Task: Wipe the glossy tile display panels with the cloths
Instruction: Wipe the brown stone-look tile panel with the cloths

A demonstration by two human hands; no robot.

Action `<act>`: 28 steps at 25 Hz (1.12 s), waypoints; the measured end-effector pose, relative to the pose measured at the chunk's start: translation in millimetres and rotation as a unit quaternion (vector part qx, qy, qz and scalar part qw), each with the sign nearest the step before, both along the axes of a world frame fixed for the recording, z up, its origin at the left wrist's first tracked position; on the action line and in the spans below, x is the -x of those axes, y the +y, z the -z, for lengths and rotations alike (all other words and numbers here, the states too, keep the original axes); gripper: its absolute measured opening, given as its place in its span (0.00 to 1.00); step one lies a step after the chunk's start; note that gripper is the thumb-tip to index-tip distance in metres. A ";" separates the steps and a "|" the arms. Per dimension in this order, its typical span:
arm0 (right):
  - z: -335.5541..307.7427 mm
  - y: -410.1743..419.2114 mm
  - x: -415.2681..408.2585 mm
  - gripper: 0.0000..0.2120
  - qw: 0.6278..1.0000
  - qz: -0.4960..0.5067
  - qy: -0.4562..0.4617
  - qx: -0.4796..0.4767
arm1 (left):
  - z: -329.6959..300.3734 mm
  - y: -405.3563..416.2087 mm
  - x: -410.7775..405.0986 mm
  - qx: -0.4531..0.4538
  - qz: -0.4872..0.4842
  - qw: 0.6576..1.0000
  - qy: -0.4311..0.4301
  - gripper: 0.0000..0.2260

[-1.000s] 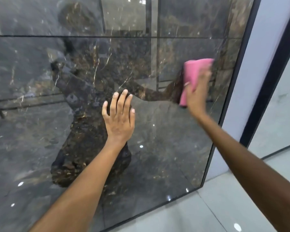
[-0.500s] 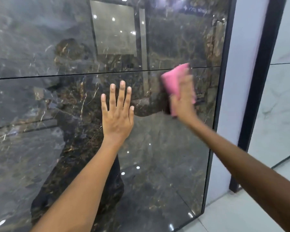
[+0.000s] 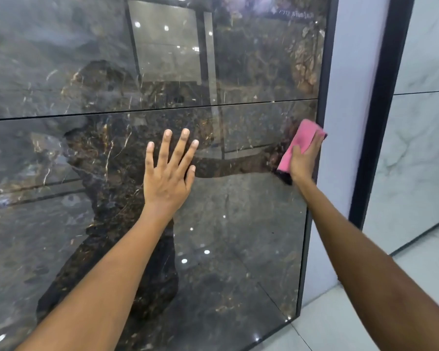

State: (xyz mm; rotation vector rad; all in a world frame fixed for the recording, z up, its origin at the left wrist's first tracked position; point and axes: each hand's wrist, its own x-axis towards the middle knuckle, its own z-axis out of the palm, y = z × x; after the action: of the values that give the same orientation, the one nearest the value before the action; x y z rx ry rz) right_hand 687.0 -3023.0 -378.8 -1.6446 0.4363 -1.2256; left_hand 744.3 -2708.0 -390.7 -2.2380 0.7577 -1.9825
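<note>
Showroom: pale marble-look wall tiles (image 3: pixel 421 148) stand to the right and a light floor (image 3: pixel 335 323) runs below, both behind a dark upright display.
Panel: the glossy dark tile panel (image 3: pixel 238 236), veined in brown and gold, fills most of the view; a thin horizontal joint (image 3: pixel 137 110) splits it into upper and lower tiles, and its mirror finish throws back ceiling lights and the person's outline.
Frame: a black edge strip (image 3: pixel 325 72) runs down the panel's right side, with a light pillar (image 3: pixel 350 97) just beyond it.
Left hand: the left hand (image 3: pixel 166 178) lies flat on the lower tile with fingers straight and spread, holding nothing; skin on gloss will likely leave a palm print that needs another pass.
Right hand: the right hand (image 3: pixel 303 160) presses down over the cloth, fingers laid across it, at the panel's right edge just below the joint.
Cloth: the pink cloth (image 3: pixel 299 145) sits folded between palm and tile, its top corner touching the frame.
Risk: so near the edge, a stroke could run off onto the frame, snag or unfold the cloth, and leave a narrow unwiped margin; a light grip may let it slip and drop.
Leaning: weight through the braced hand could rock the display if it is freestanding, which cannot be told.
</note>
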 end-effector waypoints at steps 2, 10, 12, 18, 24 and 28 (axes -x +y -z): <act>30.7 16.0 4.5 0.33 0.998 0.012 0.055 -0.030 | -2.1 -0.3 0.1 0.003 0.003 1.000 0.008 0.25; -46.6 -25.9 -0.2 0.34 0.985 -0.028 -0.011 0.168 | 1.2 -0.7 -2.9 0.017 0.017 1.000 0.002 0.24; 23.6 -8.9 3.6 0.33 0.998 -0.017 -0.001 0.056 | 17.8 -9.0 1.5 0.044 0.023 0.998 0.029 0.25; 131.7 57.7 28.9 0.33 0.983 -0.104 0.067 0.133 | 63.1 -27.9 10.3 0.103 0.024 0.989 0.101 0.25; -33.2 -7.3 -5.4 0.35 0.996 0.050 0.011 0.075 | 73.7 -23.2 6.6 0.080 0.037 0.994 0.065 0.25; 117.6 83.1 4.5 0.42 0.863 -0.060 0.042 0.500 | 73.7 -23.2 3.0 0.071 0.021 0.996 0.053 0.25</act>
State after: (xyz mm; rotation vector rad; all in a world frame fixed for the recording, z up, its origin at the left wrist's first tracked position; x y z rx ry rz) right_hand 682.5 -2939.9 -496.4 -2.5463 -0.3443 -1.3755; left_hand 741.4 -2731.2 -464.5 -2.4441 0.6999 -2.0107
